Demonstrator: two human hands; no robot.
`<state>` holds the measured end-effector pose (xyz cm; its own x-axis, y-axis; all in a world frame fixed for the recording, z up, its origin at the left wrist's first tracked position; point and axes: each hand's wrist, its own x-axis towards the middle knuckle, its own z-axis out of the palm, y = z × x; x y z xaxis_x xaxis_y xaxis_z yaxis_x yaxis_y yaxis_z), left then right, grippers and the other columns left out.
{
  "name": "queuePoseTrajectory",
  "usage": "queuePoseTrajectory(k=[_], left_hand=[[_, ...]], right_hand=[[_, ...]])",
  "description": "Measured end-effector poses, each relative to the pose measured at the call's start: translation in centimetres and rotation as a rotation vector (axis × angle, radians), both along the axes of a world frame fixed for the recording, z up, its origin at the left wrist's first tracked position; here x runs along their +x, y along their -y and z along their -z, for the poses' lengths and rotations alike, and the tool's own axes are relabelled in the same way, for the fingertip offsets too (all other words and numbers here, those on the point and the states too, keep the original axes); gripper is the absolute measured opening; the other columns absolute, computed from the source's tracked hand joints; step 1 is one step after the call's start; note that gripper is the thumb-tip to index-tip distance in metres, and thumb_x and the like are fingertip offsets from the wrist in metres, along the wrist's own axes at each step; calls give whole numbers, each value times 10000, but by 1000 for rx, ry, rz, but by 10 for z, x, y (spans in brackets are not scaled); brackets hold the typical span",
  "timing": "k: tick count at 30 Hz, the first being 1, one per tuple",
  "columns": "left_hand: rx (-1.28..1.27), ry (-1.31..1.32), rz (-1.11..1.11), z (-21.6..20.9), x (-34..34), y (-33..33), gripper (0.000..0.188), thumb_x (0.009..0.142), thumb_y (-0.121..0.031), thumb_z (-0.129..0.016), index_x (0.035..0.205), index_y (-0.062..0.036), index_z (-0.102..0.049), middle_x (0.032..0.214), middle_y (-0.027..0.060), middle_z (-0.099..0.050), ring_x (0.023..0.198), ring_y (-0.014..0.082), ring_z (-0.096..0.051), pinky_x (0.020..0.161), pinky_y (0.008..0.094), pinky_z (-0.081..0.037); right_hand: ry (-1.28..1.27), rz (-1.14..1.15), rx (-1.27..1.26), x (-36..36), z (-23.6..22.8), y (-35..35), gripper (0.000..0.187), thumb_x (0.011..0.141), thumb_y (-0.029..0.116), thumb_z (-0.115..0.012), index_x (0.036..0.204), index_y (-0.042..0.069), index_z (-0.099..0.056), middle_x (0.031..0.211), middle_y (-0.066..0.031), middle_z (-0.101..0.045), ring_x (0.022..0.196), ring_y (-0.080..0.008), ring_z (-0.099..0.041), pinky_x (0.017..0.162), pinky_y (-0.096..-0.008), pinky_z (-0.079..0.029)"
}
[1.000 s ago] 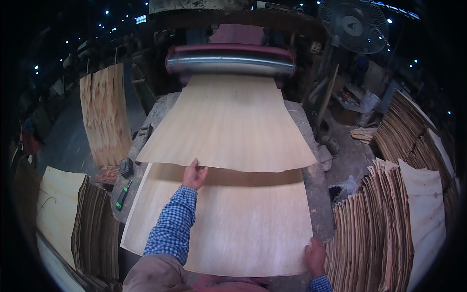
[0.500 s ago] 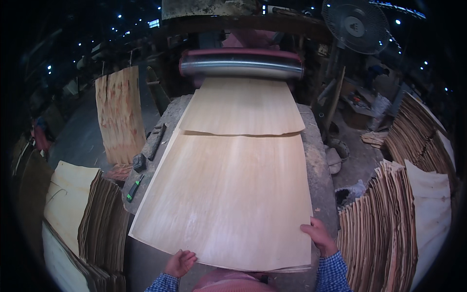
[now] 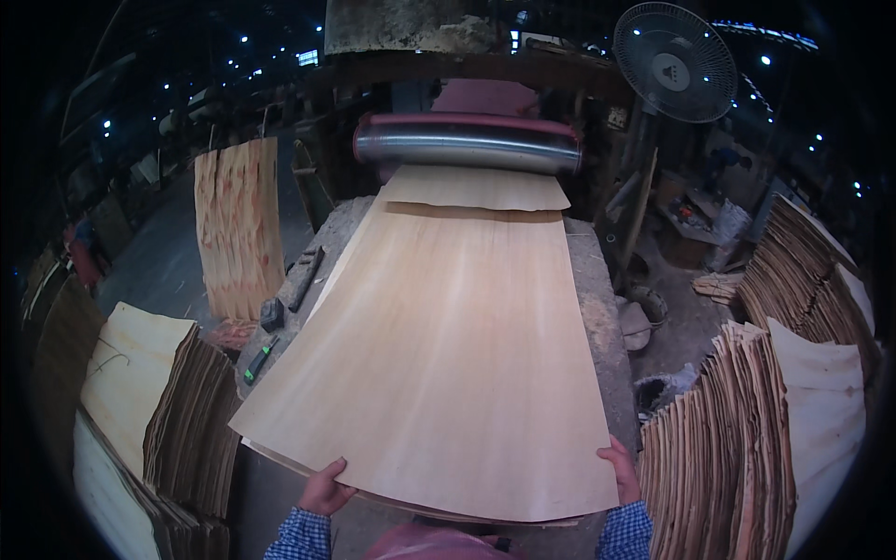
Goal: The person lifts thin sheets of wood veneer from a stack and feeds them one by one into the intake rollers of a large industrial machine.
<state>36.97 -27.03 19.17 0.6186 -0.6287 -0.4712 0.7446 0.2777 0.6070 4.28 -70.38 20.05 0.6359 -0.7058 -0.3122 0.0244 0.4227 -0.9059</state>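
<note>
A large pale wood veneer sheet (image 3: 448, 364) lies before me on top of other sheets, its left near corner jutting out past the ones beneath. My left hand (image 3: 327, 487) grips its near edge, thumb on top and fingers underneath. At the right near corner, my right hand (image 3: 620, 469) pinches the side edge with the thumb over the face. Farther off, another veneer sheet (image 3: 476, 189) lies partly under a shiny metal roller (image 3: 467, 145), its wavy near edge overlapping the far end of the held sheet.
A stone-like table (image 3: 597, 308) carries the sheets. On its left side lie a green-and-black utility knife (image 3: 260, 360), a dark block (image 3: 272, 315) and a dark bar (image 3: 306, 278). Veneer stacks (image 3: 191, 420) stand left, more stacks (image 3: 719, 439) right. A fan (image 3: 674, 65) stands at back right.
The far sheet has slid away from me, farther under the roller. My left hand has closed on the near edge, and the top sheet's near left corner has shifted left and outward.
</note>
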Motion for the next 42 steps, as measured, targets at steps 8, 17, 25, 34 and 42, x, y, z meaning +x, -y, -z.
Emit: queuePoseTrajectory(k=[8, 17, 25, 34, 42], left_hand=[[-71, -140, -88, 29, -49, -31, 469, 997, -180, -465, 1427, -31, -354, 1423, 144, -477, 1293, 305, -491, 1071, 454, -435], [480, -197, -2, 124, -4, -67, 413, 977, -419, -535, 1144, -43, -555, 931, 128, -686, 696, 230, -661, 561, 371, -538], [-211, -168, -228, 161, 1, -66, 398, 996, -351, -504, 1211, -16, -519, 1111, 176, -652, 947, 323, -660, 810, 466, -552], [136, -170, -370, 100, -15, -36, 321, 1005, -261, -502, 1232, -35, -508, 1222, 153, -618, 1122, 302, -614, 970, 478, -504], [126, -176, -340, 113, -18, -30, 349, 999, -266, -520, 1259, -35, -487, 1230, 145, -598, 1108, 285, -613, 922, 448, -531]], right_hand=[[108, -13, 20, -3, -78, -25, 532, 815, 46, -493, 1342, -29, -495, 1194, -180, -632, 1063, -245, -635, 917, -331, -503], [-403, -134, -87, -1, 75, -21, 363, 814, 22, -602, 1170, -43, -620, 1026, -122, -693, 896, -206, -661, 800, -319, -514], [-479, -78, -131, -2, 85, -16, 316, 799, 29, -618, 1103, -53, -633, 928, -88, -698, 798, -157, -656, 705, -291, -511], [-1034, 24, -1231, 10, 73, -8, 347, 822, 132, -557, 1136, -9, -591, 947, -244, -644, 881, -401, -630, 827, -471, -487], [-1112, -44, -1020, 31, 38, -24, 485, 822, 118, -571, 1269, -57, -501, 1262, -276, -538, 1183, -419, -514, 1024, -468, -403]])
